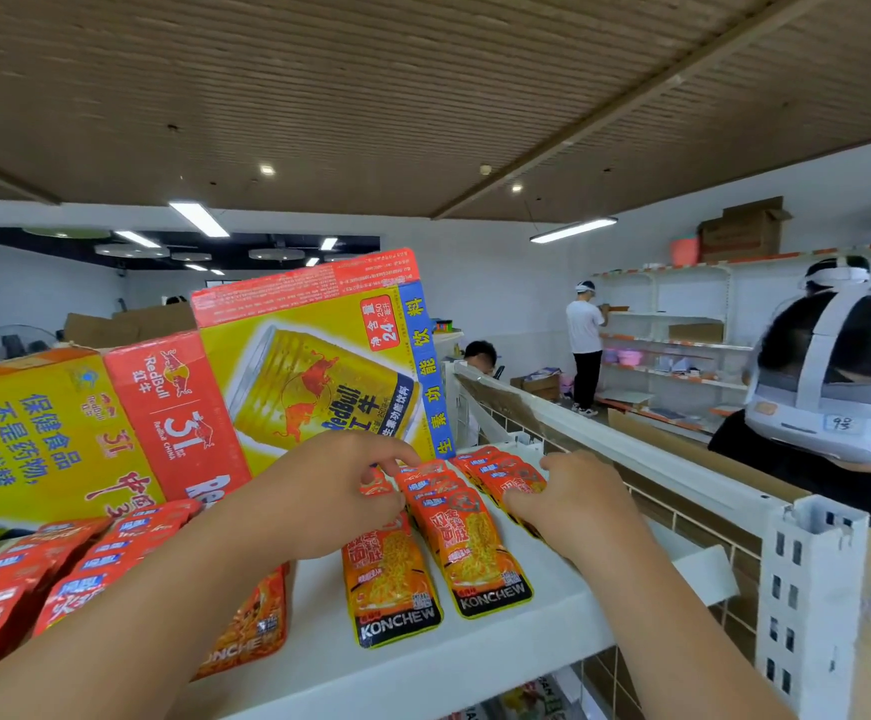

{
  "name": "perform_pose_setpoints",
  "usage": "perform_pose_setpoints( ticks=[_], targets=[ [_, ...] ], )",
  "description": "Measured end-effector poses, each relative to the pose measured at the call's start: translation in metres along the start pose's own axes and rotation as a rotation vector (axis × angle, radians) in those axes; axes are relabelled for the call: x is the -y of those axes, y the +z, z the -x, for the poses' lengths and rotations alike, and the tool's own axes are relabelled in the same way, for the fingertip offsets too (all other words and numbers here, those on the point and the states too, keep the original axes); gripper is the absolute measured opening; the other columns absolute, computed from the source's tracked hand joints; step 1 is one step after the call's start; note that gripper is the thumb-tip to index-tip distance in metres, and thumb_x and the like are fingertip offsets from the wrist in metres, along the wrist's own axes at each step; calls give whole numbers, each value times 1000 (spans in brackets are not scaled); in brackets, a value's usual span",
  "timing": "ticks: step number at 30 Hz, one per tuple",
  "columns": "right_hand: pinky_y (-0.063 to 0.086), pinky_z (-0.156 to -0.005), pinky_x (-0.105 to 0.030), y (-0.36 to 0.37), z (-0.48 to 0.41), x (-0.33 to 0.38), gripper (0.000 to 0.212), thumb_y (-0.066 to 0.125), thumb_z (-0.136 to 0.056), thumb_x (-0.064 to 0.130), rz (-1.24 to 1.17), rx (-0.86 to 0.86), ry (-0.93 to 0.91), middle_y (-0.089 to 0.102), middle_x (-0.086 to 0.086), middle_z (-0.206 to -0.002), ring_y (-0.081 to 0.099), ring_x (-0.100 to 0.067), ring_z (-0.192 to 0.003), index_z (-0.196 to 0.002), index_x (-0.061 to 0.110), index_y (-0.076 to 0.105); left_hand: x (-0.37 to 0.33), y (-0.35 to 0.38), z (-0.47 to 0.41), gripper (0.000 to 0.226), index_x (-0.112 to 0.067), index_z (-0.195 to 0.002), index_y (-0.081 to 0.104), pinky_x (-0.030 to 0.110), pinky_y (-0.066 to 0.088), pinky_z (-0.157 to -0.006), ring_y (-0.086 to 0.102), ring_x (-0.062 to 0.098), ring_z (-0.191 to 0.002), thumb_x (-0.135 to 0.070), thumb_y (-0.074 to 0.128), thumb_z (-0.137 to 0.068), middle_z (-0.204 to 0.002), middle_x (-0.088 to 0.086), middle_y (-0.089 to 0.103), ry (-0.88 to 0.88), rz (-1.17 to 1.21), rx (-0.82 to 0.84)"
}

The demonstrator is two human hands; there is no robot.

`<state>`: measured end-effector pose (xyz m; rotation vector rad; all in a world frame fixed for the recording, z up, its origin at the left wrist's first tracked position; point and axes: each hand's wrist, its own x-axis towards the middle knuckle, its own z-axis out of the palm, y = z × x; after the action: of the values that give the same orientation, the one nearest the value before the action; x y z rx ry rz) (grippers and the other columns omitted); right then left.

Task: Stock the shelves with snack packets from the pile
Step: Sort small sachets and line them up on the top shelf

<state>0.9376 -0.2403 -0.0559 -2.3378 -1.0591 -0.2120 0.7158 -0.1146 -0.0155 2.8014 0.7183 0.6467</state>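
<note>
Though partly under the forearm [127, 615], left rows [85, 563]: overlapped, lying flat on the shelf [475, 662].
left hand [329, 491]: thumb and forefinger pinching the top of the middle row [392, 579].
right hand [573, 504]: fingertips curled onto the right row [496, 472]; gripping or only pressing, cannot tell.
packets [470, 548]: likely light, thin, floppy, slick film; best pinched at sealed edges, several together.
box [309, 366]: printed carton, tilted just behind the rows.
person [833, 387]: headset on, beyond the shelf.
</note>
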Motion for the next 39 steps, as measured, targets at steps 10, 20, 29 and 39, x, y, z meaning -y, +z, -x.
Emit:
perform_pose_setpoints(
  ticks=[10,20,29,39],
  targets=[
    [45,-94,-35,-6,11,4,57,65,-86,54,-73,-2,-110,57,-5,-129,53,-25,-119,-136,28,58,6,5,1,36,-55,-116,60,18,47,-77,56,-5,-101,-31,70,-90,-109,-24,63,-7,30,-15],
    [42,-95,-32,-12,12,12,58,68,-87,47,-140,-37,-192,56,-2,-135,53,-22,-122,-142,31,55,-4,-10,4,42,-45,-133,58,29,49,-95,56,2,-112,-36,64,-92,-128,-20,60,49,-123,-22],
    [45,-88,-33,-51,57,81,42,71,-87,38,-192,-126,-300,60,-2,-122,58,-22,-112,-128,28,67,27,-65,64,44,-44,-136,56,24,45,-93,55,1,-112,-41,65,-94,-131,-23,59,31,-159,-72],
    [49,-96,-37,-56,150,246,49,67,-89,41,-210,-47,-448,60,-4,-136,59,-24,-118,-135,24,62,124,-192,233,43,-41,-136,59,19,44,-76,60,7,-114,-37,65,-94,-131,-19,62,-218,-272,-198]
  ],
)
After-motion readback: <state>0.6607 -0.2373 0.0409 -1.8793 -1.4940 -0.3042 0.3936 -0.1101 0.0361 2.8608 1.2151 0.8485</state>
